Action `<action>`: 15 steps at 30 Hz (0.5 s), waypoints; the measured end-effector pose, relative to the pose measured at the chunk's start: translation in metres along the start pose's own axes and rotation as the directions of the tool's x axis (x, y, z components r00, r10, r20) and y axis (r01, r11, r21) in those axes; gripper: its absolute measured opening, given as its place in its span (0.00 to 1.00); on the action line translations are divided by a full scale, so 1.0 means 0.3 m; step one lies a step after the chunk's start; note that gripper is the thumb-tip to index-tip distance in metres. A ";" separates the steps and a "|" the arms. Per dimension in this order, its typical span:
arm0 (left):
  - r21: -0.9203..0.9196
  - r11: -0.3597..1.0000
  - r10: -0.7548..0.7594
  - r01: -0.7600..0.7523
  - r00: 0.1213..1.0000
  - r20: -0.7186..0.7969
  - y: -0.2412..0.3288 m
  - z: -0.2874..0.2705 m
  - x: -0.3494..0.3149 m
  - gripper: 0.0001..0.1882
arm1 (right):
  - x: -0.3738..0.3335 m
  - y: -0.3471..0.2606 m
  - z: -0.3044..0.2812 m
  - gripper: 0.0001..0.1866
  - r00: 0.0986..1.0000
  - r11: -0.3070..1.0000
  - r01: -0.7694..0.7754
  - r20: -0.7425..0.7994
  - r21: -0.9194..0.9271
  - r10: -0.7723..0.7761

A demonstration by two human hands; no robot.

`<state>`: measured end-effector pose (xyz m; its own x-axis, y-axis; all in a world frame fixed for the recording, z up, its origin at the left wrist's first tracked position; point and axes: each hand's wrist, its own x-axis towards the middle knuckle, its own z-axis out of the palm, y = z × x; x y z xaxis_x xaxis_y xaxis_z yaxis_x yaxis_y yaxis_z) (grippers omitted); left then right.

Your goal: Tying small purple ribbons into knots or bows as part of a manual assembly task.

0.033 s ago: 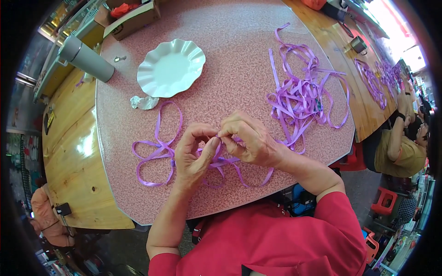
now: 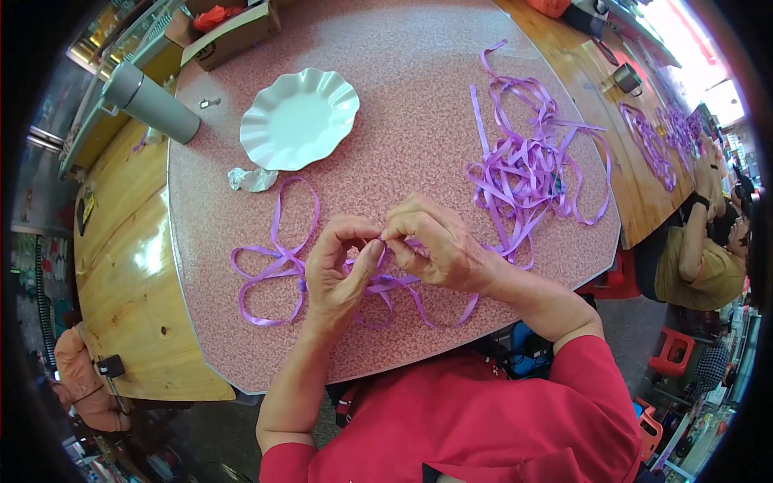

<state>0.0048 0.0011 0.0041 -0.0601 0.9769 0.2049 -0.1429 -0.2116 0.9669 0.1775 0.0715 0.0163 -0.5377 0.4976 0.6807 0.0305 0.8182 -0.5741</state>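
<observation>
Fingertips meet over the purple ribbon (image 2: 282, 259), no shift visible

I compare this view with the one an instant earlier and find no movement I can make out: same pinch, same loops, so I judge the fine finger work to be unchanged.

The left hand (image 2: 340, 270) has its thumb and forefinger tips drawn together, and the right hand (image 2: 431, 241) pinches right against them; both seem clamped on the ribbon. The pinched bit is tiny and partly covered from where I watch, so I can't tell whether it is an end, a fold or a knot.

The ribbon lies on the speckled pink table (image 2: 411, 137), running under and between the hands. It is narrow, flat and slightly glossy, with wide loops spread to the left, others trailing beneath the right hand, and small bluish patches where strands gather.

Farther right I see a tangled heap (image 2: 527, 165) of similar ribbon. Beyond the left loops sit a crumpled white wrapper (image 2: 256, 180), a scalloped pale plate (image 2: 298, 117) and a grey tumbler (image 2: 157, 103).
</observation>
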 end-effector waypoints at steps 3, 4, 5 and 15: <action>0.041 0.999 0.027 -0.027 1.000 -0.007 0.000 -0.006 -0.001 0.09 | 0.001 -0.001 0.005 0.12 0.999 0.999 -0.033 0.016 0.013 0.033; 0.044 0.998 0.040 -0.039 0.999 -0.020 -0.005 -0.006 -0.001 0.10 | 0.002 -0.003 0.004 0.12 0.999 0.999 -0.034 0.017 0.012 0.034; 0.043 0.998 0.040 -0.039 0.999 -0.020 -0.007 -0.005 0.000 0.10 | 0.004 -0.007 0.001 0.11 0.997 0.997 -0.073 0.031 0.027 0.073; 0.132 0.978 0.168 -0.164 0.986 -0.020 -0.016 -0.015 0.007 0.12 | 0.006 -0.040 -0.015 0.10 0.741 0.551 -0.649 0.275 0.525 0.612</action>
<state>0.0009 0.0040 -0.0007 -0.1029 0.9268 0.3612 0.0005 -0.3631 0.9318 0.1799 0.0640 0.0265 -0.6117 0.7906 0.0280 -0.0762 -0.0237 -0.9968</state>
